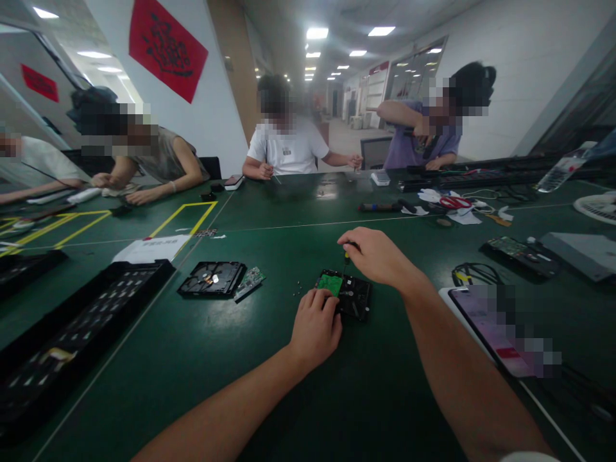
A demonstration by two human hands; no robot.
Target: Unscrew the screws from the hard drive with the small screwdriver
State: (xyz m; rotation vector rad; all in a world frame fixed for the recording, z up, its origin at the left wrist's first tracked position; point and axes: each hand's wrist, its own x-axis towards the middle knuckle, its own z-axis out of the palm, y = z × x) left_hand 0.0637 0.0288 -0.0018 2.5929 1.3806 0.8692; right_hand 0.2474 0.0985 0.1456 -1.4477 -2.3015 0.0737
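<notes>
A black hard drive point(355, 296) with a green circuit board point(329, 282) lies flat on the table in front of me. My left hand point(315, 324) grips its near left edge, the curled fingers partly covering the board. Above the drive, my right hand point(378, 253) is closed around a small screwdriver point(346, 258), whose yellow part shows below the fingers. The screwdriver points down at the drive; its tip is too small to make out. Several tiny screws point(299, 287) lie left of the drive. Further left are another black hard drive point(212, 280) and a loose circuit board point(251, 281).
A long black tray point(91, 327) stands at the left, beside a white paper point(151, 248). On the right lie a phone point(495, 330), a coiled cable point(474, 274) and another drive point(520, 255). Several people sit across the green table point(216, 378). A bottle point(565, 168) is at the far right.
</notes>
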